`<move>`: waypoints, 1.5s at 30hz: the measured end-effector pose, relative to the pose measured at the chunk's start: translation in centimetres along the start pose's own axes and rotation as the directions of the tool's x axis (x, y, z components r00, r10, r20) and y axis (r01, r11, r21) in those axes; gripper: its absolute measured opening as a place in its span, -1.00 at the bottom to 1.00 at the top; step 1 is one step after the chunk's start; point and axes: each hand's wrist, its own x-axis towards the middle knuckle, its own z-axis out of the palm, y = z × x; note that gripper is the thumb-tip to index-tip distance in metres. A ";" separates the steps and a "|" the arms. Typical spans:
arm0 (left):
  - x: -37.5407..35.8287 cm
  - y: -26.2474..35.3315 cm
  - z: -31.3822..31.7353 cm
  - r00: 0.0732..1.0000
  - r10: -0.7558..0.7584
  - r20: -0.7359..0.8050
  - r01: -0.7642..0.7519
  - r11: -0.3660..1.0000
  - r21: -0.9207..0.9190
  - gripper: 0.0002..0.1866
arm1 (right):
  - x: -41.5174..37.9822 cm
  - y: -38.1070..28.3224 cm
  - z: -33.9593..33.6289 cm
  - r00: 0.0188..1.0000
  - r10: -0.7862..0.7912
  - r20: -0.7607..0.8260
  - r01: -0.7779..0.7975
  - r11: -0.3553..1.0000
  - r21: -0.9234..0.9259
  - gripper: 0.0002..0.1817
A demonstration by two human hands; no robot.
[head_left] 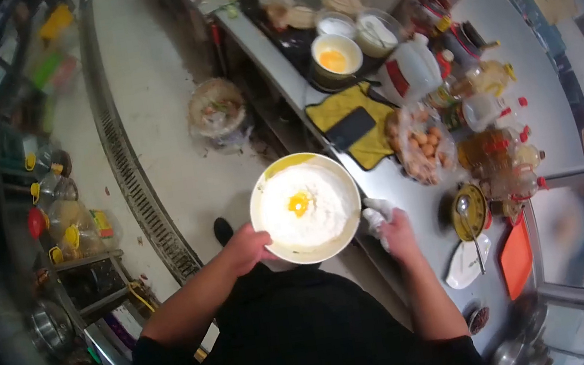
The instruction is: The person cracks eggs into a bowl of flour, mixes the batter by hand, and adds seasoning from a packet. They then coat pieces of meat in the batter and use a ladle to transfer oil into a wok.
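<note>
My left hand (pixel 247 248) grips the lower left rim of a pale round bowl (pixel 353 222), its fingers hidden under the side. Inside the bowl lies a heap of white flour (pixel 319 212) with a yellow egg yolk (pixel 298 204) on top. My right hand (pixel 400 236) is just right of the bowl, by the counter edge, closed around a crumpled white bundle (pixel 374 218); whether it is cloth or plastic I cannot tell.
Along the steel counter (pixel 426 268) are a phone (pixel 350 129) on a yellow cloth (pixel 372 150), a bag of eggs (pixel 425 145), a bowl with yolks (pixel 334 57), several oil bottles (pixel 501 143) and an orange tray (pixel 517 261). A lined bin (pixel 218 110) stands on the floor.
</note>
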 end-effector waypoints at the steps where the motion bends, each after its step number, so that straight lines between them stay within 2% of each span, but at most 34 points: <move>1: -1.4 1.7 -1.5 0.999 0.027 -0.043 -0.028 1.000 -0.012 -0.41 | 0.7 -3.2 3.0 0.997 0.021 0.072 -0.029 0.993 0.114 -0.71; 2: -2.7 3.2 -3.2 0.995 0.050 -0.087 -0.053 0.998 -0.023 -0.37 | 1.9 -4.6 5.2 0.997 0.013 0.079 -0.022 0.994 0.108 -0.71; 4: -4.9 6.2 -7.3 0.992 0.072 -0.103 -0.076 0.996 -0.042 -0.36 | 4.4 -7.0 10.0 0.938 0.030 0.345 -0.085 0.986 0.147 -0.73; 5: -5.9 7.7 -9.4 0.990 0.084 -0.117 -0.091 0.994 -0.057 -0.42 | 5.7 -7.6 12.7 0.937 -0.035 0.348 -0.022 0.987 0.157 -0.76; 6: -7.1 8.8 -11.2 0.987 0.092 -0.135 -0.103 0.991 -0.080 -0.48 | 6.7 -8.3 15.3 0.934 -0.030 0.357 -0.025 0.989 0.148 -0.76; 8: -9.7 12.4 -13.4 0.978 0.114 -0.173 -0.127 0.990 -0.066 -0.48 | 9.0 -11.0 20.5 0.929 -0.150 0.338 0.136 0.988 0.067 -0.80; 10: -12.4 16.5 -16.0 0.968 0.140 -0.209 -0.149 0.988 -0.030 -0.48 | 10.5 -14.9 24.7 0.927 -0.163 0.338 0.153 0.987 0.054 -0.82; 12: -15.0 19.6 -19.1 0.983 0.103 -0.153 -0.090 0.992 0.085 -0.49 | 11.8 -17.3 28.0 0.921 -0.205 0.332 0.164 0.975 0.147 -0.85; 13: -16.2 21.0 -20.4 0.983 0.103 -0.153 -0.092 0.993 0.079 -0.49 | 12.2 -18.6 29.3 0.920 -0.202 0.336 0.163 0.976 0.142 -0.85; 14: -17.2 22.5 -21.5 0.961 0.205 -0.184 -0.186 0.976 0.117 -0.55 | 12.7 -20.0 30.5 0.923 -0.143 0.358 0.056 0.969 0.241 -0.87; 15: -18.3 23.8 -23.2 0.927 0.310 -0.212 -0.281 0.947 0.157 -0.60 | 13.4 -21.3 31.7 0.917 -0.090 0.388 -0.049 0.942 0.333 -0.89; 17: -17.8 22.9 -32.4 0.748 0.486 -0.452 -0.161 0.794 0.587 -0.60 | 15.5 -23.2 33.7 0.911 -0.115 0.396 -0.022 0.945 0.326 -0.90; 18: -18.5 24.0 -34.3 0.744 0.486 -0.459 -0.162 0.797 0.582 -0.60 | 16.5 -24.0 34.6 0.908 -0.137 0.395 0.003 0.946 0.323 -0.91; 19: -18.9 25.3 -35.8 0.663 0.394 -0.636 0.026 0.838 0.546 -0.57 | 17.7 -24.8 35.3 0.905 -0.138 0.402 0.002 0.948 0.320 -0.91; 20: -18.9 26.4 -37.0 0.543 0.298 -0.785 0.206 0.859 0.469 -0.54 | 18.8 -25.5 35.9 0.910 -0.124 0.395 0.008 0.959 0.283 -0.90; 21: -18.5 26.8 -37.6 0.542 0.297 -0.786 0.206 0.860 0.467 -0.54 | 19.7 -26.1 36.4 0.916 -0.110 0.387 0.012 0.969 0.247 -0.89; 23: -17.1 27.3 -38.5 0.527 0.503 -0.685 -0.115 0.841 0.529 -0.49 | 21.8 -27.2 38.0 0.916 -0.152 0.372 0.031 0.950 0.311 -0.89; 24: -16.4 28.3 -38.2 0.515 0.510 -0.689 -0.119 0.838 0.532 -0.49 | 23.1 -27.9 38.8 0.915 -0.198 0.352 0.055 0.924 0.379 -0.89; 25: -15.4 29.6 -37.6 0.628 0.420 -0.655 -0.213 0.903 0.374 -0.46 | 24.5 -28.7 39.6 0.908 -0.212 0.362 0.062 0.921 0.385 -0.89; 26: -14.4 31.0 -37.1 0.735 0.340 -0.586 -0.277 0.940 0.197 -0.43 | 25.8 -29.4 40.0 0.912 -0.155 0.380 0.017 0.940 0.341 -0.88; 27: -13.5 32.3 -37.0 0.864 0.295 -0.409 -0.344 0.937 -0.051 -0.41 | 27.0 -30.1 40.5 0.914 -0.092 0.394 -0.031 0.955 0.294 -0.88; 28: -12.5 33.6 -36.9 0.938 0.285 -0.196 -0.334 0.892 -0.303 -0.39 | 28.1 -30.9 41.0 0.910 -0.096 0.402 -0.032 0.953 0.301 -0.88; 29: -11.3 34.6 -36.3 0.936 0.287 -0.203 -0.338 0.894 -0.294 -0.39 | 29.0 -31.7 41.5 0.906 -0.109 0.408 -0.020 0.954 0.300 -0.88; 31: -8.9 36.7 -35.3 0.925 0.352 -0.144 -0.380 0.821 -0.427 -0.41 | 31.2 -33.8 42.5 0.904 -0.134 0.406 0.001 0.950 0.312 -0.87; 32: -8.2 38.2 -35.8 0.925 0.354 -0.139 -0.379 0.825 -0.420 -0.41 | 32.3 -34.8 42.9 0.889 -0.144 0.435 0.011 0.955 0.295 -0.86; 34: -7.1 40.5 -36.2 0.881 0.456 -0.126 -0.465 0.785 -0.409 -0.40 | 33.3 -36.9 43.0 0.879 -0.132 0.457 0.004 0.963 0.271 -0.84; 36: -6.2 42.9 -37.2 0.886 0.450 -0.115 -0.447 0.758 -0.475 -0.37 | 35.0 -39.8 42.8 0.842 -0.055 0.537 -0.037 0.987 0.158 -0.77; 37: -5.9 43.9 -38.0 0.893 0.432 -0.124 -0.437 0.772 -0.461 -0.36 | 35.7 -40.8 42.9 0.860 -0.067 0.506 -0.003 0.991 0.137 -0.69; 38: -5.5 44.9 -38.8 0.901 0.414 -0.129 -0.426 0.788 -0.444 -0.35 | 36.0 -41.9 43.0 0.871 -0.062 0.488 -0.009 0.990 0.142 -0.69; 39: -5.2 46.2 -39.1 0.910 0.400 -0.109 -0.405 0.801 -0.441 -0.35 | 36.0 -43.0 43.2 0.945 -0.171 0.280 0.183 0.983 -0.019 -0.67; 40: -4.9 47.7 -39.1 0.924 0.373 -0.083 -0.374 0.837 -0.400 -0.34 | 36.1 -44.3 43.3 0.948 -0.308 0.078 0.317 0.922 -0.222 -0.65; 42: -3.9 49.2 -40.0 0.951 0.307 -0.025 -0.296 0.888 -0.351 -0.33 | 35.6 -46.4 43.8 0.951 -0.305 0.039 0.305 0.917 -0.258 -0.59; 44: -2.3 50.6 -41.4 0.962 0.272 0.029 -0.253 0.926 -0.281 -0.31 | 34.9 -48.6 45.6 0.902 -0.355 0.247 0.427 0.819 -0.383 -0.57; 45: -2.1 51.6 -41.5 0.968 0.239 0.072 -0.213 0.940 -0.266 -0.31 | 34.4 -50.2 47.1 0.901 -0.300 0.312 0.428 0.727 -0.537 -0.62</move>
